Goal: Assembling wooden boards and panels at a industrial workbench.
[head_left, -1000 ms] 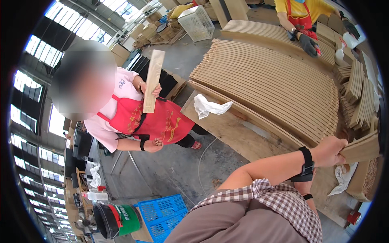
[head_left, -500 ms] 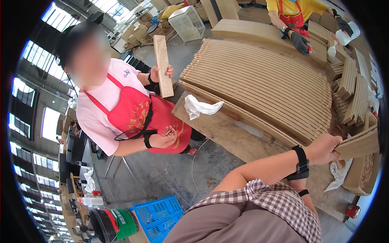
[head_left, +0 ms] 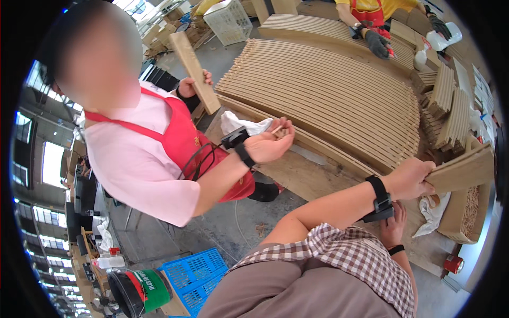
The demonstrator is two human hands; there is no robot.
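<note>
Apparently for steadiness, the left hand (head_left: 411, 178) pinches a wooden board (head_left: 462, 168) by one end, near the right end of the surface (head_left: 289, 177); the right hand (head_left: 392, 227) sits by the near edge, fingers too hidden to tell.

We see a blue perforated crate (head_left: 197, 279) on the grey floor (head_left: 212, 233), and just beside it a black bucket (head_left: 140, 292) with a green and red wrap. Off to our left we have a white bottle (head_left: 110, 262) and bright windows (head_left: 54, 164). Toward the top we find a white openwork basket (head_left: 229, 22), and at lower right a red can (head_left: 453, 263).
</note>
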